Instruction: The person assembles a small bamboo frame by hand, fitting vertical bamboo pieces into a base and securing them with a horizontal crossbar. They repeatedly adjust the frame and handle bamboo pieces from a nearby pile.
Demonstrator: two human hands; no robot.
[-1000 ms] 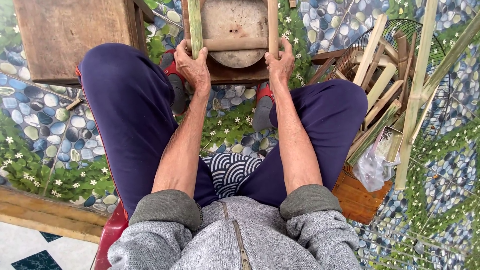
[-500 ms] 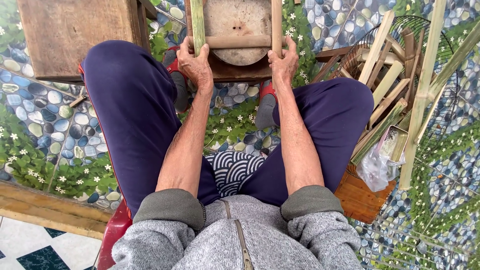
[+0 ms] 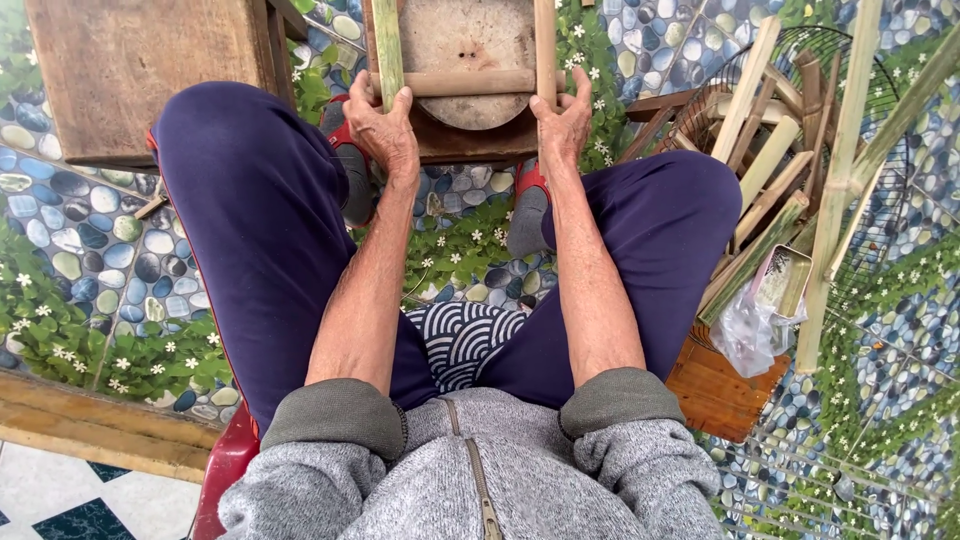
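Note:
I sit with both arms stretched forward between my knees. My left hand [image 3: 383, 130] grips a green bamboo strip [image 3: 387, 45] where a short horizontal bamboo piece [image 3: 470, 82] crosses it. My right hand [image 3: 563, 120] holds a pale upright bamboo strip [image 3: 545, 45] at the other end of that crosspiece. Under the frame lies a round worn wooden block [image 3: 465, 35] on a low dark wooden stool [image 3: 470, 145].
A wooden box [image 3: 150, 70] stands at the upper left. A wire basket [image 3: 870, 70] with several split bamboo pieces [image 3: 765, 160] and a clear plastic bag [image 3: 745, 335] sit to the right. A long bamboo stick [image 3: 835, 200] leans there. A wooden plank [image 3: 90, 430] lies lower left.
The view has shifted slightly, so hands and bamboo frame appear a little lower and nearer. Both hands keep the same grip on the strips.

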